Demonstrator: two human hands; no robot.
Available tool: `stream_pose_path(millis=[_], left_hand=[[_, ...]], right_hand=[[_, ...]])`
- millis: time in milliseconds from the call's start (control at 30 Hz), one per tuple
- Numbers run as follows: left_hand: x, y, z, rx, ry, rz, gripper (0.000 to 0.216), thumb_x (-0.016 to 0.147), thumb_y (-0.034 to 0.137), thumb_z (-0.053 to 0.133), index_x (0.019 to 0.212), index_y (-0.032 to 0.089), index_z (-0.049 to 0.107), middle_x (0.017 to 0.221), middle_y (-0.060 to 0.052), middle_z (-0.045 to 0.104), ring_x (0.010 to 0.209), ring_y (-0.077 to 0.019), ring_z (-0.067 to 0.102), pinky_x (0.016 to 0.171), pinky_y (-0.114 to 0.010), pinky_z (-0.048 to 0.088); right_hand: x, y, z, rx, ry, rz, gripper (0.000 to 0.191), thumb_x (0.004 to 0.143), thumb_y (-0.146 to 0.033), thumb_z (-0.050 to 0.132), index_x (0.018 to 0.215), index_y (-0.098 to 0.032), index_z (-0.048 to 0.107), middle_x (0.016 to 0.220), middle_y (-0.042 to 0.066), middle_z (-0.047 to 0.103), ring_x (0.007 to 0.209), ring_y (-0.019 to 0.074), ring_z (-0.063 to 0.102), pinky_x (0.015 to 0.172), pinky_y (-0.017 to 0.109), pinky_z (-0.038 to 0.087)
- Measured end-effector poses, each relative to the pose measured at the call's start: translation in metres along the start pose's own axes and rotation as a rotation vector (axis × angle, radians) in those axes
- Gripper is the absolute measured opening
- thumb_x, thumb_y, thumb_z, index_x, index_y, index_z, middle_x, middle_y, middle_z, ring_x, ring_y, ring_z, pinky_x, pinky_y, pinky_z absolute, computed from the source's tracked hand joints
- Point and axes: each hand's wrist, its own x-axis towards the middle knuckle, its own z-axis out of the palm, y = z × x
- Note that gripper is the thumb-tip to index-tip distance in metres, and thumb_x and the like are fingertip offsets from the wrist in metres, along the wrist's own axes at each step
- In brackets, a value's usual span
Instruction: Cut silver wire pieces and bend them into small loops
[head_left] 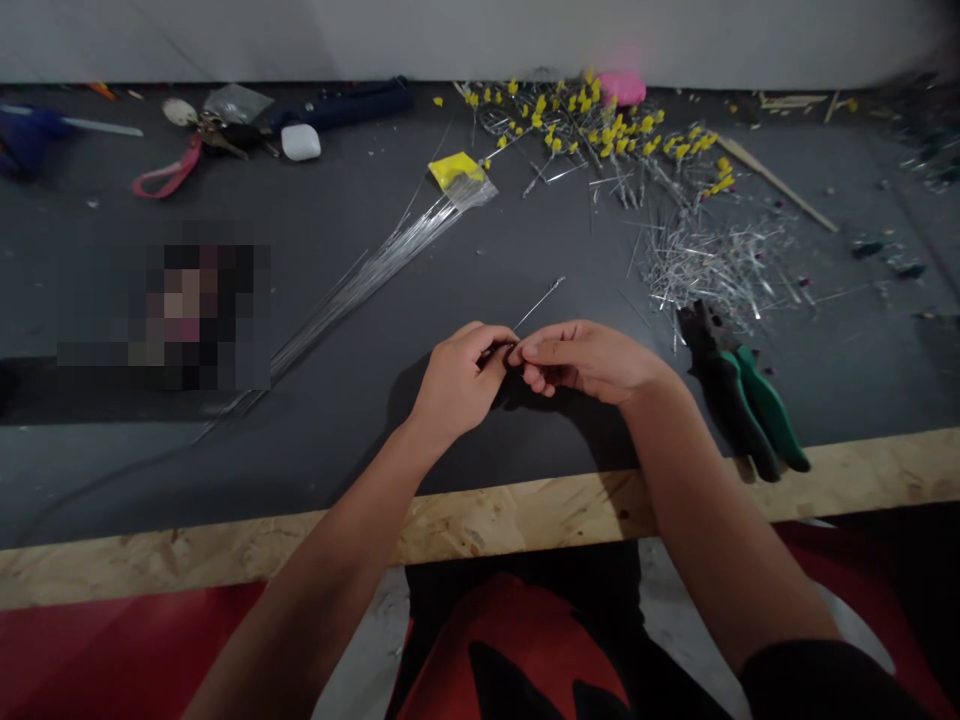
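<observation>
My left hand and my right hand meet fingertip to fingertip above the dark mat, both pinched on a thin silver wire that slants up and to the right from between them. Both hands have their fingers curled closed. To the left of them a long bundle of straight silver wires with a yellow tag lies diagonally. Green-handled pliers rest just right of my right wrist.
A heap of cut wire pieces and a pile of yellow-beaded wire stems lie at the back right, with a pink object. Keys, a white case and a pink strap sit back left. The wooden table edge runs near me.
</observation>
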Motion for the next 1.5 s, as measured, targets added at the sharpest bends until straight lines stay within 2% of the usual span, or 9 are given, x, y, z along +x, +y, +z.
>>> stream_pose_path(millis=[567,667,867,1067,1267,1500], left_hand=[[0.000,-0.001,0.002,-0.020,0.034,-0.044,0.016,0.081,0.014,0.054,0.086,0.021,0.067,0.084,-0.001,0.068,0.076,-0.0120,0.060,0.072,-0.025,0.047],[0.002,-0.003,0.003,-0.128,0.077,-0.113,0.015,0.081,0.017,0.055,0.088,0.021,0.067,0.084,-0.001,0.069,0.074,-0.0121,0.061,0.067,-0.025,0.048],[0.008,-0.003,0.002,-0.495,0.101,-0.359,0.010,0.076,0.021,0.061,0.085,0.018,0.065,0.064,0.002,0.060,0.047,-0.0061,0.049,0.046,-0.020,0.040],[0.010,-0.002,0.000,-0.835,0.120,-0.422,0.008,0.070,0.016,0.066,0.078,0.016,0.064,0.060,0.004,0.054,0.045,-0.0036,0.044,0.044,-0.019,0.039],[0.011,0.000,-0.001,-0.907,0.144,-0.460,0.011,0.068,0.014,0.067,0.079,0.014,0.065,0.063,0.003,0.057,0.046,-0.0033,0.043,0.043,-0.019,0.038],[0.011,-0.001,0.002,-0.864,0.201,-0.422,0.015,0.068,0.016,0.069,0.083,0.016,0.067,0.061,0.005,0.054,0.045,-0.0033,0.043,0.044,-0.019,0.039]], right_hand=[[0.000,0.001,0.003,-0.001,0.047,-0.027,0.018,0.074,-0.032,0.071,0.080,-0.015,0.072,0.064,0.002,0.067,0.057,0.0095,0.060,0.053,0.021,0.047],[0.002,0.000,0.004,0.034,0.075,-0.083,0.017,0.076,-0.031,0.068,0.082,-0.015,0.072,0.071,0.003,0.068,0.065,0.0105,0.061,0.057,0.022,0.047],[0.005,0.000,0.005,0.084,0.127,-0.222,0.014,0.077,-0.020,0.065,0.088,-0.018,0.072,0.082,0.002,0.070,0.077,0.0107,0.062,0.072,0.024,0.048],[0.007,0.000,0.003,0.122,0.198,-0.236,0.020,0.072,-0.014,0.064,0.090,-0.020,0.071,0.087,0.002,0.070,0.076,0.0111,0.061,0.070,0.025,0.047],[0.005,-0.001,0.002,0.111,0.196,-0.257,0.015,0.077,-0.020,0.064,0.089,-0.019,0.071,0.083,0.002,0.068,0.069,0.0090,0.058,0.063,0.023,0.044],[0.005,0.000,0.003,0.066,0.122,-0.300,0.014,0.079,-0.023,0.065,0.092,-0.020,0.071,0.082,0.001,0.067,0.070,0.0083,0.058,0.065,0.022,0.045]])
